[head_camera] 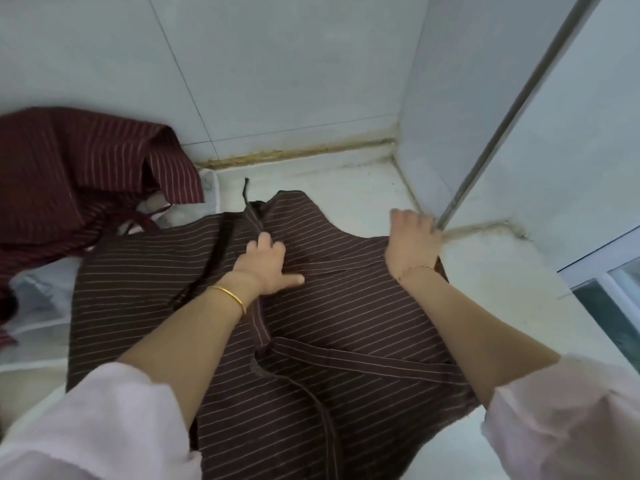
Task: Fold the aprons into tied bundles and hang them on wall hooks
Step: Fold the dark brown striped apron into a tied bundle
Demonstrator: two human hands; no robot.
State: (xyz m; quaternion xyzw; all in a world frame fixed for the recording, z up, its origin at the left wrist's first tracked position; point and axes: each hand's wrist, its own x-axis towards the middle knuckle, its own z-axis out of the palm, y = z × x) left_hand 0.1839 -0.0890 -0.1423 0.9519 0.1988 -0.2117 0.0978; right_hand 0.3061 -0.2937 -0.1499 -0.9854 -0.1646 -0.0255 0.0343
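A dark brown striped apron [311, 323] lies spread on a white ledge [485, 271], partly folded over itself. My left hand [266, 265] presses flat on its middle with the fingers spread. My right hand [412, 244] grips the apron's right edge near the wall corner, fingers curled over the cloth. A thin strap end [246, 192] sticks out beyond the apron's far edge. A second, maroon striped apron [86, 174] lies crumpled at the far left.
White tiled walls [277, 81] close the ledge at the back and right, with a metal corner strip [502, 126]. A window frame [609, 282] sits at the right edge. Clear plastic wrapping [38, 299] lies under the aprons at left.
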